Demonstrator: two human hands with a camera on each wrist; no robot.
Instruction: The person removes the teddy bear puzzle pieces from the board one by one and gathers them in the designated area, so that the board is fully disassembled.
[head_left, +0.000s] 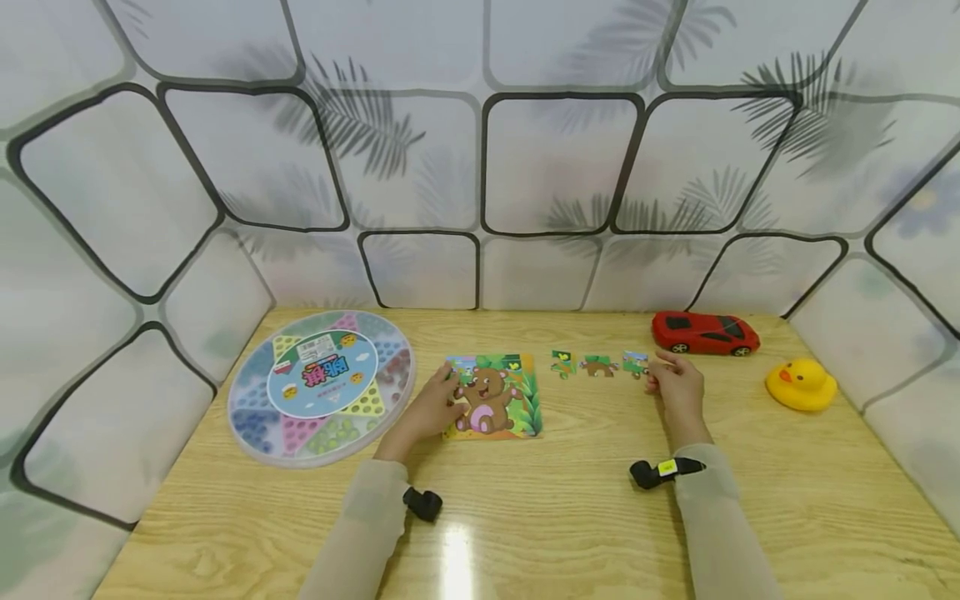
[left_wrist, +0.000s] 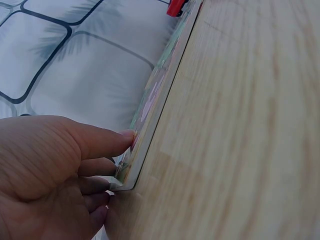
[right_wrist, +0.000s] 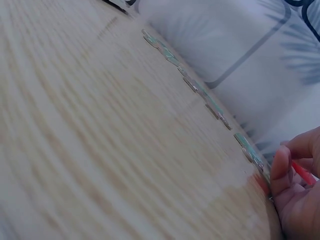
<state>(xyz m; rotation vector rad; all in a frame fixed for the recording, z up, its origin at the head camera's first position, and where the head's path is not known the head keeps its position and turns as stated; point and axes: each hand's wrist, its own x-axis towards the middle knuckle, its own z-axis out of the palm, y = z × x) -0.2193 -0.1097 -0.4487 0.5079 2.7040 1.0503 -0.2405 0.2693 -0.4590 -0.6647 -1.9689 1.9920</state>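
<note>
Holds the left edge of a cartoon-bear jigsaw puzzle in the left-hand grip, with thumb on the printed face and curled fingers at the side, flat on a wood-grain counter. Shows, in a row to the puzzle's right and level with its upper part, a green piece, a brown-and-green piece and, farthest off, a blue-and-green piece. Touches the right side of that farthest piece with bent fingers of the right-hand grip; cannot tell from these views whether pinching it or only resting against it. Includes a round Chinese checkers board, with a blue central label, just left of the puzzle. Features a red toy sports car, well to the puzzle's right and farther back, and a yellow rubber duck, even farther right and roughly level with the puzzle. Reveals black wrist cameras in front of the puzzle, one to either side, and a leaf-print fabric backdrop behind it.
</note>
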